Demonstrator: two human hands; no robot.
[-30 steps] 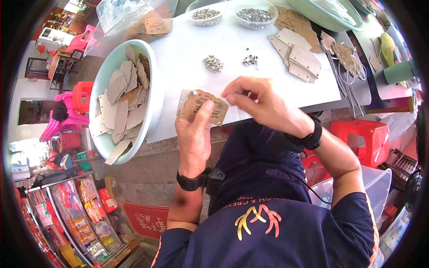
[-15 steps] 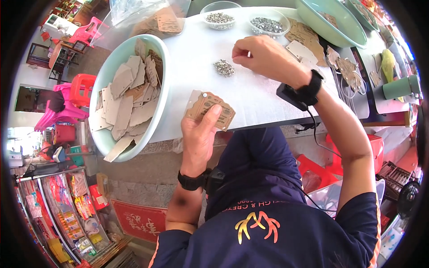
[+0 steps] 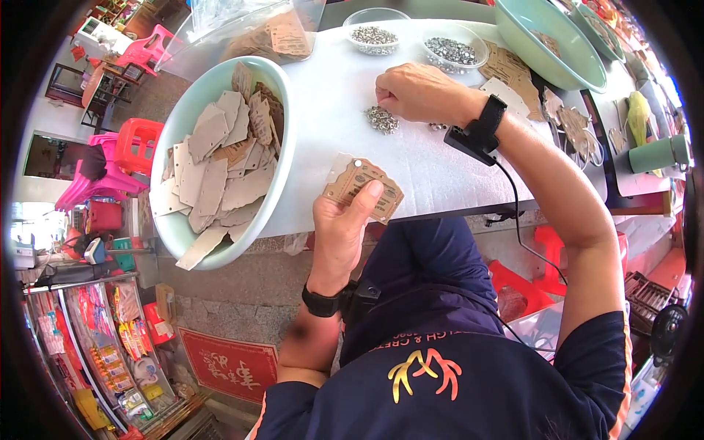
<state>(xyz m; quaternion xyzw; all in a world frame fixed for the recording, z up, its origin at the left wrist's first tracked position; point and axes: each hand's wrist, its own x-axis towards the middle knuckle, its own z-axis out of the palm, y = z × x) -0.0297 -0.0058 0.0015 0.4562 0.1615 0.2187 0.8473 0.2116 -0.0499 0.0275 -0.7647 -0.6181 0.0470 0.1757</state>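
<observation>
head view, twelve o'clock pointing straight away from the person: the heap of small metal parts (image 3: 382,123) lies at about six o'clock from the fingertips of the right hand (image 3: 425,92), so close that i can't tell whether they touch. those fingertips are drawn together and turned down; whether anything is pinched there i can't tell (the hand itself hides it). the left hand (image 3: 339,235) grips the brown card plate (image 3: 350,178), thumb flat on top. the plate sits between six and seven o'clock from the heap, apart from it, its long axis running from ten to four, with a pale round piece (image 3: 358,163) near its far edge. of the two hands, the right is nearer the heap.

round the plate, at nine, a pale green basin (image 3: 288,139) is heaped with grey card pieces (image 3: 213,183), one poking over the near rim. at eleven, a clear bin (image 3: 317,26) holds brown card (image 3: 288,35). at twelve, a clear bowl (image 3: 359,18) holds bright metal bits (image 3: 374,35); at one, a second clear bowl (image 3: 480,51) holds darker ones (image 3: 449,51).
</observation>
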